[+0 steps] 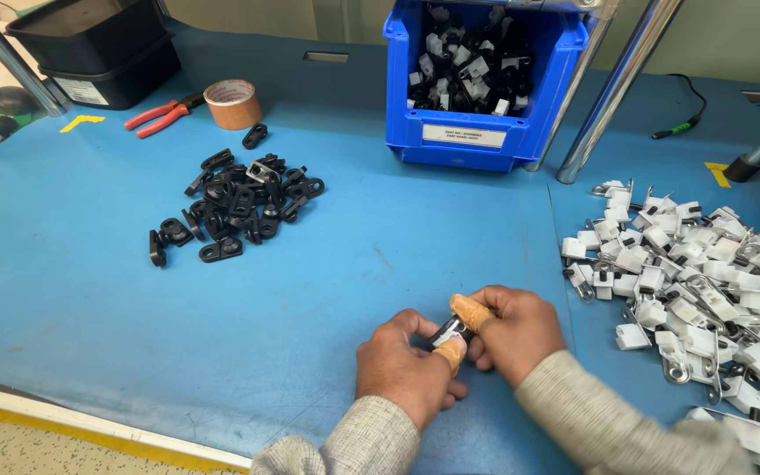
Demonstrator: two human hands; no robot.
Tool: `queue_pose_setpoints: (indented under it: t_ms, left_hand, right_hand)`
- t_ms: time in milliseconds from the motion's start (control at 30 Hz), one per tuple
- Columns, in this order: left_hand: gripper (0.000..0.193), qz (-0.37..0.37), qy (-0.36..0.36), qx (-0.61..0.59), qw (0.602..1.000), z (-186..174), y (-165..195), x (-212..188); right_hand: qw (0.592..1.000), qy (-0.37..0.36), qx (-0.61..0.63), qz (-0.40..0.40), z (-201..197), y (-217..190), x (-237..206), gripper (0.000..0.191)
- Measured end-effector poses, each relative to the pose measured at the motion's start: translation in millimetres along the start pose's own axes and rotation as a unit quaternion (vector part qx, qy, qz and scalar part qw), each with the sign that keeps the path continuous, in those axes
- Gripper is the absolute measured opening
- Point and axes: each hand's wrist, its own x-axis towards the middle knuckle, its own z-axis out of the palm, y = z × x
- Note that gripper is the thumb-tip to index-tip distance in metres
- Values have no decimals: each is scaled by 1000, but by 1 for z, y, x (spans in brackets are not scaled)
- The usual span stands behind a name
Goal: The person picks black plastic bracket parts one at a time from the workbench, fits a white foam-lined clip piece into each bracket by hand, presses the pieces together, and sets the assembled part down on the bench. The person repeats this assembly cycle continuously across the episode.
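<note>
While both hands meet at the near edge of the blue bench point(327, 290), they share one small black-and-white clip part point(450, 332), which sits between them, low and close to the body where the head camera looks straight down on it.

Left hand point(402, 365): curled closed around the near end of the part, thumb on top; an orange rubber cot point(452, 354) covers the thumb tip, probably for grip or protection.

Right hand point(516, 330): closed on the far end, its own orange cot point(471, 311) pressing down on the part. The opposed hold suggests two pieces being pushed together, though the joint itself is hidden by the fingers.

Heap of black plastic brackets point(239, 202): loose on the bench, well to the left, within the left arm's reach.

Spread of white-and-metal clips point(697, 273): covers the right side of the bench, just beside the right forearm.

Blue bin point(477, 79): at the back, centre, holding mixed black and white parts.

Red-handled pliers point(162, 114) and a roll of brown tape point(232, 103): back left, apart from the work, untouched.

Stacked black trays point(98, 48): far back-left corner.
</note>
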Motion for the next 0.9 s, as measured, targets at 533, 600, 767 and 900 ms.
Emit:
queue_pose_setpoints:
  t_ms: [533, 600, 767, 900]
  left_hand:
    - [18, -22, -36, -69, 997, 2, -2, 2]
    - [18, -12, -29, -84, 996, 4, -4, 1]
    - [14, 17, 12, -79, 997, 12, -5, 3]
    - [17, 14, 4, -110, 994, 13, -7, 4]
  right_hand:
    - [972, -63, 199, 104, -14, 3, -14, 17]
    - [981, -74, 158, 81, -14, -1, -8, 19]
    - [966, 31, 223, 128, 3, -5, -9, 16]
    - [950, 31, 279, 139, 0, -6, -9, 24]
